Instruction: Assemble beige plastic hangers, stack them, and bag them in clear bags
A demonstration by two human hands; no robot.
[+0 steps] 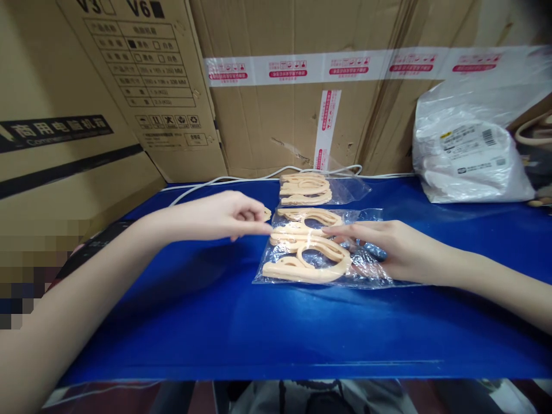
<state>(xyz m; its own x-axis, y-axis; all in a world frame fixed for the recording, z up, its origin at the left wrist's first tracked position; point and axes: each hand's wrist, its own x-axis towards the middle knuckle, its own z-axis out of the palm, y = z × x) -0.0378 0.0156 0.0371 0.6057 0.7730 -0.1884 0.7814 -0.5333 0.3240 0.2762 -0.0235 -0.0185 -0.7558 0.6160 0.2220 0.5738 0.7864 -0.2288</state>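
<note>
A clear plastic bag (pixel 284 277) holding several cream folding clothes hangers (pixel 323 270) lies flat on the blue tabletop (pixel 276 328). My right hand (pixel 397 253) grips the bag's right side, with the index finger stretched over the hangers and the crinkled film under the other fingers. From the left, my left hand (pixel 233 215) reaches to the bag's left edge, its fingers curled and its thumb pointing at the hangers. A small cream tip (pixel 267 214) shows by its fingertips; what it belongs to is hidden. Just behind lies a second bag of similar hangers (pixel 305 190).
Large cardboard boxes (pixel 276 126) wall off the back and left. A white cable (pixel 241 179) runs along the table's rear edge. At the back right sits a white plastic package (pixel 474 155) with a label. A dark object (pixel 97 241) is partly behind my left forearm.
</note>
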